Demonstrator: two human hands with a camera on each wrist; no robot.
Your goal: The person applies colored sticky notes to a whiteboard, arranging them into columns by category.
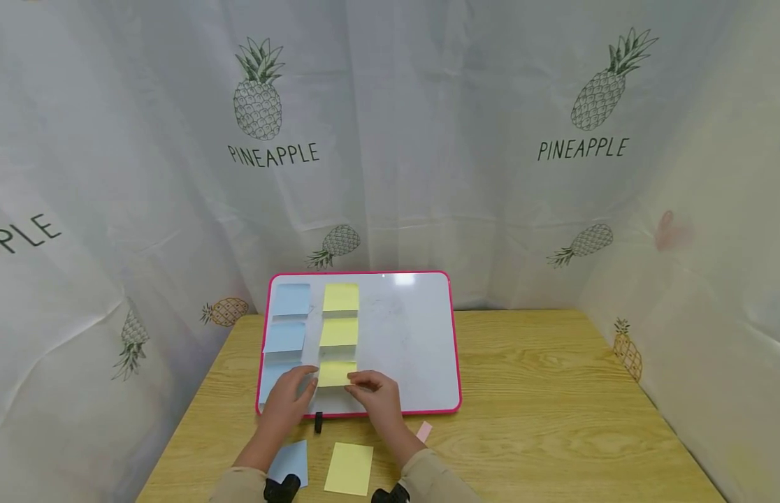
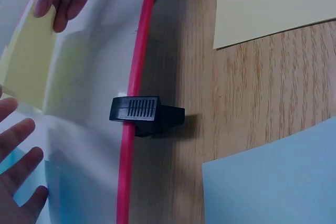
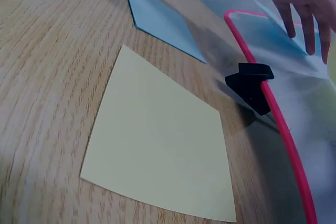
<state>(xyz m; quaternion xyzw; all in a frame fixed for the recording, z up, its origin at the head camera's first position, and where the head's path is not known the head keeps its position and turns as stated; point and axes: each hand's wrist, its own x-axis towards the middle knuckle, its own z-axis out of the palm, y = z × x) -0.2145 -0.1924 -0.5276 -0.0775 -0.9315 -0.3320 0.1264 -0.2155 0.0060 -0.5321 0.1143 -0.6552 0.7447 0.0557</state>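
Note:
A whiteboard (image 1: pixel 405 342) with a pink frame carries a column of blue sticky notes (image 1: pixel 293 299) at its left and a column of yellow sticky notes (image 1: pixel 341 297) beside it. My right hand (image 1: pixel 379 397) pinches the right edge of the lowest yellow sticky note (image 1: pixel 335 374), which also shows in the left wrist view. Beside that note's left edge is my left hand (image 1: pixel 289 395), fingers spread in the left wrist view, in front of the lowest blue note (image 1: pixel 273 377). Whether its fingertips touch the yellow note I cannot tell.
On the wooden table (image 1: pixel 541 419) before the board lie a yellow sticky note pad (image 1: pixel 349 468), a blue one (image 1: pixel 292 462) and a small pink piece (image 1: pixel 424 431). A black clip-like piece (image 2: pixel 142 109) sits on the board's lower edge. A pineapple-print curtain (image 1: pixel 421 175) hangs behind.

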